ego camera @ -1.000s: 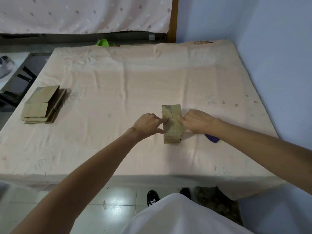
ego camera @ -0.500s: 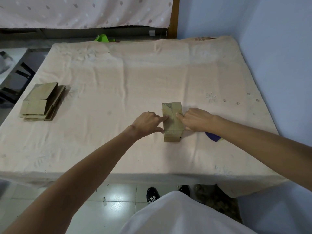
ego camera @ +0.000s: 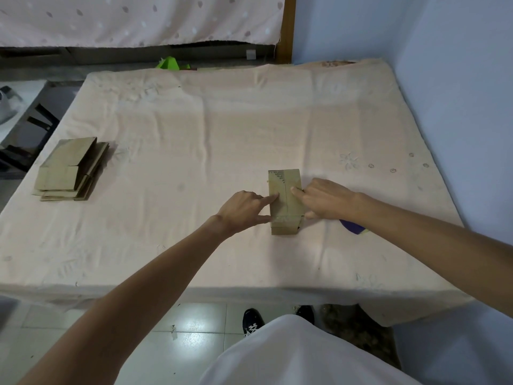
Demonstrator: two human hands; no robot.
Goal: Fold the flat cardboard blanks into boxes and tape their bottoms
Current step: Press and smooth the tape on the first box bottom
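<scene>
A small folded cardboard box [ego camera: 286,209] lies on the cloth-covered table [ego camera: 194,151], right of centre, with a seam running along its top. A strip of tape crosses its near end. My left hand [ego camera: 241,208] is at its left side: the index finger presses on the top and the thumb touches the side by the tape. My right hand [ego camera: 323,200] mirrors this on the right side, index finger on the top, thumb low against the side. A stack of flat cardboard blanks [ego camera: 69,170] lies at the table's left edge.
A purple object [ego camera: 351,227] lies on the table, partly hidden under my right forearm. A wall runs close along the table's right side. A green item [ego camera: 170,63] shows behind the far edge. Below the near edge is tiled floor.
</scene>
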